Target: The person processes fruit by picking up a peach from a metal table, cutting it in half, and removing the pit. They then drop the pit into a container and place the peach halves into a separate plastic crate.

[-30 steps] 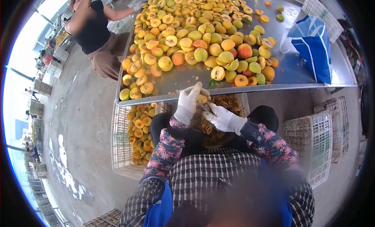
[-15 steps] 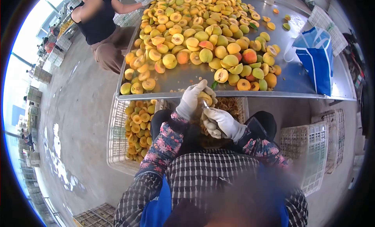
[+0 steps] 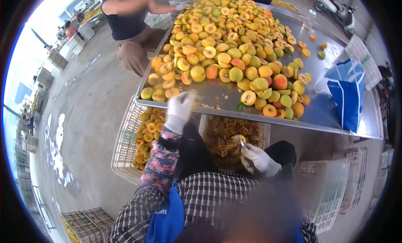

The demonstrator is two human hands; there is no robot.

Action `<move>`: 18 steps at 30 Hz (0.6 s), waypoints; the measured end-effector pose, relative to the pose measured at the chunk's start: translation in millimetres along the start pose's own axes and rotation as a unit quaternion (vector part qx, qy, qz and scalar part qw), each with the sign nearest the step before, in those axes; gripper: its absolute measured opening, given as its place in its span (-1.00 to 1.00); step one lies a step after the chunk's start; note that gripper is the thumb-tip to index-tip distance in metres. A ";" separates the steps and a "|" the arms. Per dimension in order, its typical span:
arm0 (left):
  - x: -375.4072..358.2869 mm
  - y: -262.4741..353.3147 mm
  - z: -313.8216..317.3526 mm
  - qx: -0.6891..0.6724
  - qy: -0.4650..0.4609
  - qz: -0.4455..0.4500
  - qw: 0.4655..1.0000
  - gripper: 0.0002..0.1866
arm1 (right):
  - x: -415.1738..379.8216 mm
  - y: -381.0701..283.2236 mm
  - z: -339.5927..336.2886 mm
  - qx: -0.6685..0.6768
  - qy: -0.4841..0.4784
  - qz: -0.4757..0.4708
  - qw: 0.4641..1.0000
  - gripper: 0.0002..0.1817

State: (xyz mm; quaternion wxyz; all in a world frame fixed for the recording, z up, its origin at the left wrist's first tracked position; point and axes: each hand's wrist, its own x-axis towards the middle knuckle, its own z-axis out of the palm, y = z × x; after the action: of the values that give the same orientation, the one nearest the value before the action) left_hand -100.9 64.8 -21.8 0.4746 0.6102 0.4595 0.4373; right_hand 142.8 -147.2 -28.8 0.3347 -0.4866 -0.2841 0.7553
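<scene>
Yellow, green and reddish fruit, many of them halved, lie in a large pile point(image 3: 234, 46) on the metal table point(image 3: 205, 94). My left hand point(image 3: 180, 110), in a white glove, is at the table's near edge; its fingers are blurred and what they hold is unclear. Lower and to the right, my gloved right hand point(image 3: 260, 159) is closed on a small metal tool point(image 3: 240, 143), with a yellow piece at its tip. Beneath the tool a crate point(image 3: 266, 136) contains brownish scraps point(image 3: 222, 136). Halved fruit point(image 3: 148, 128) fills part of the white crate point(image 3: 122, 149) at the left.
A blue and white bag point(image 3: 345, 92) stands on the table's right side, with a clear container point(image 3: 309, 19) farther back. Another person point(image 3: 125, 23) sits at the table's left, and part of one shows behind it. Stacked crates point(image 3: 331, 192) are at the lower right.
My hands, which were together at the table edge, are now apart: the left has moved left and the right down and right. The view has shifted and turned.
</scene>
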 end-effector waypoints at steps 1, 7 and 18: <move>2.9 10.1 -27.6 0.202 0.035 0.027 0.978 -0.68 | 1.4 12.5 -10.6 -0.236 0.015 -0.085 0.968 -0.66; 42.3 -10.1 -80.3 0.446 0.080 0.131 0.882 -0.63 | 20.4 57.5 -31.1 -0.504 0.133 -0.120 0.845 -0.39; 132.0 -45.9 -0.7 0.493 0.021 0.004 0.870 -0.47 | 34.0 61.1 -30.2 -0.495 0.204 -0.105 0.838 -0.40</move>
State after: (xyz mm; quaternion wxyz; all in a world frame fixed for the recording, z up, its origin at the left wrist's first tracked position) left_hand -82.4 199.5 -53.9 0.1003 0.7578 0.6224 0.1683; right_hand 146.5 -155.0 -104.5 0.1769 -0.6979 -0.5947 0.3577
